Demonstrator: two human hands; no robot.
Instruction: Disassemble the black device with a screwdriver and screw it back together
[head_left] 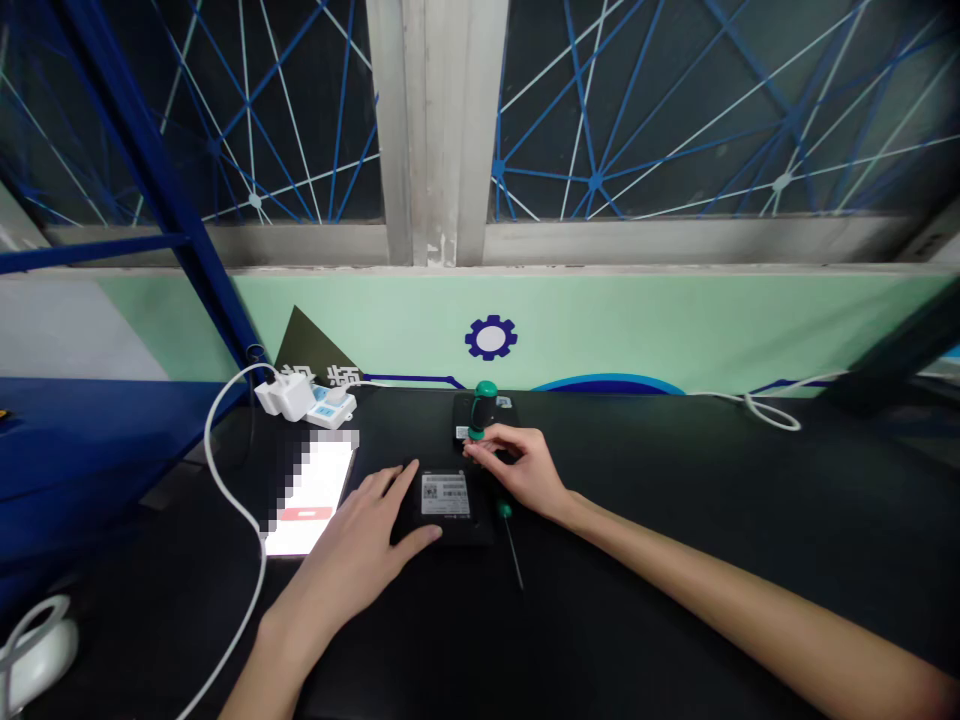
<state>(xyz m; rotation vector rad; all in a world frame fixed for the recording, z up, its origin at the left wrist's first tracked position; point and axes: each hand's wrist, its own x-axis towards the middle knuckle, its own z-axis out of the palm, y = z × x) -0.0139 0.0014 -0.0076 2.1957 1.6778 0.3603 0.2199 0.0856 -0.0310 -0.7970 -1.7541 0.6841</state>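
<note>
My left hand (360,540) lies flat with fingers spread on a black flat device (442,525), which has a white printed label on top. My right hand (517,468) is just behind it, its fingertips pinched at the lower end of an upright green-and-black screwdriver (482,408). That tool stands on a second black device (461,415), and its tip is hidden. A thin screwdriver with a green collar (510,540) lies on the tabletop below my right hand.
A phone (309,500) with a lit, pixelated screen lies left of my left hand on the black table (637,530). A white charger (289,397) and white cable (225,460) sit beyond it. A white rounded object (37,660) is at lower left. A blue frame (150,200) stands at far left.
</note>
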